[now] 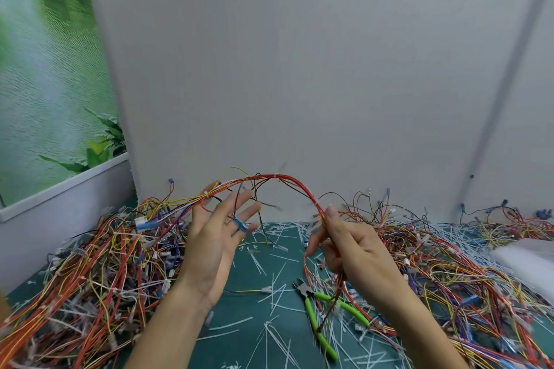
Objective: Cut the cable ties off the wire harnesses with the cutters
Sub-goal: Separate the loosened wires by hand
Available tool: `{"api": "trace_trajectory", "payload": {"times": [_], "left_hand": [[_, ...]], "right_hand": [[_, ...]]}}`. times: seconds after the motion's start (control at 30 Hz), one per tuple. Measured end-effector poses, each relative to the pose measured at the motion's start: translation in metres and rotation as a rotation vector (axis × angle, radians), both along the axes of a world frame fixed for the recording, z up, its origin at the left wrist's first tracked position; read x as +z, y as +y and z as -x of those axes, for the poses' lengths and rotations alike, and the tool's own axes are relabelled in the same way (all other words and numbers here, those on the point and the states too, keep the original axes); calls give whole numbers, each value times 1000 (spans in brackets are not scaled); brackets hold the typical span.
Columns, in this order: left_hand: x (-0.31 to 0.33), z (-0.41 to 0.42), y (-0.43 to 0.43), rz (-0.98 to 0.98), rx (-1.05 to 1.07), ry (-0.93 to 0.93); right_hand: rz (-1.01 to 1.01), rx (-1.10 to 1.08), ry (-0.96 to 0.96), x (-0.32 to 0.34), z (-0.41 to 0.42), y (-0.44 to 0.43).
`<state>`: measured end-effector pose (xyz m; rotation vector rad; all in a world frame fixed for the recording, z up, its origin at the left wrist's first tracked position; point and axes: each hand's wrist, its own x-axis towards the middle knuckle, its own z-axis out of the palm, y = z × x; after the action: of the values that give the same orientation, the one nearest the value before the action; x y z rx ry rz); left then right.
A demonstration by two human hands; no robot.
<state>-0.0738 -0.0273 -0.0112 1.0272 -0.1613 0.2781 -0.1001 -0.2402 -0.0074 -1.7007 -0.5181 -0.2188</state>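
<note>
A red, yellow and white wire harness (287,183) arches above the table between my hands. White cable ties (276,176) still bind it at the top and near its left end. My right hand (350,252) pinches the harness's right end between thumb and fingers. My left hand (215,237) is raised with fingers spread; the harness passes behind its fingertips and a blue connector (240,225) hangs in front of the fingers. The green-handled cutters (317,308) lie on the green mat (254,284) below my right hand, held by neither hand.
Large tangled heaps of wire harnesses lie on the left (99,272) and on the right (449,272). Cut white tie scraps (278,275) litter the mat. A white panel (299,69) stands close behind. A white padded object (527,260) lies at the right edge.
</note>
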Motion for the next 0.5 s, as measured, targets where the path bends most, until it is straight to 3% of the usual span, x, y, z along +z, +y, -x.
{"api": "trace_trajectory", "payload": {"times": [0.23,0.43,0.5], "left_hand": [[6,0,13,275,-106,15],[8,-6,33,273,-47,28],[9,-7,40,247,-55,4]], "right_hand": [[189,-66,-74,3,2,-11],[93,-250,-208,8,-4,-34],[169,-384,-335,9,-8,-42]]}}
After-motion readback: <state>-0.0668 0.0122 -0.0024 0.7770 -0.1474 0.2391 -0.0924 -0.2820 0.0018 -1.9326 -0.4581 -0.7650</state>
